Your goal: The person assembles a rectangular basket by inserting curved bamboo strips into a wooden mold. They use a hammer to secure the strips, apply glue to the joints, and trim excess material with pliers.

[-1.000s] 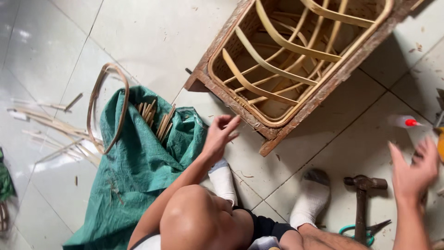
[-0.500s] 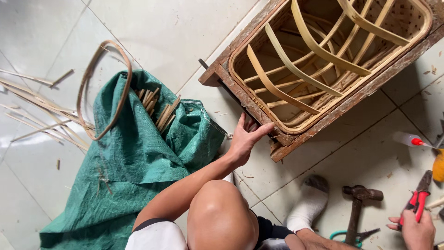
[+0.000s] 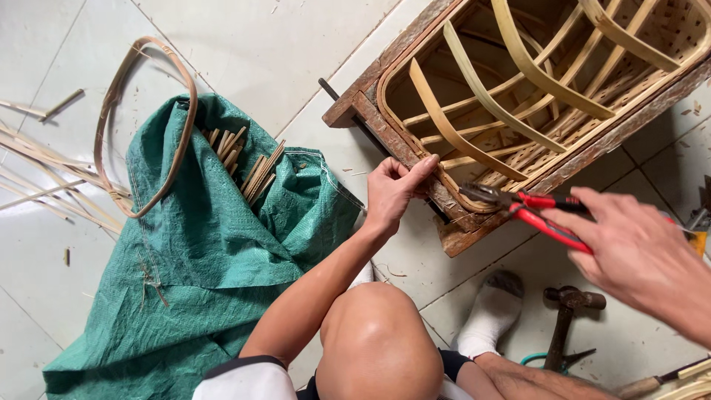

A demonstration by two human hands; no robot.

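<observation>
The left hand (image 3: 396, 191) grips the worn rim of a rectangular wooden frame (image 3: 385, 126) ribbed with curved bamboo slats. The right hand (image 3: 637, 255) holds red-handled steel pliers (image 3: 522, 204) at that rim. A crumpled green woven sack (image 3: 200, 259) lies left of the frame.

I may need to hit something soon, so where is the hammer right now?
In the head view the hammer lies on the tiled floor at lower right, just right of the white-socked foot and below the right hand holding the red-handled pliers.
</observation>
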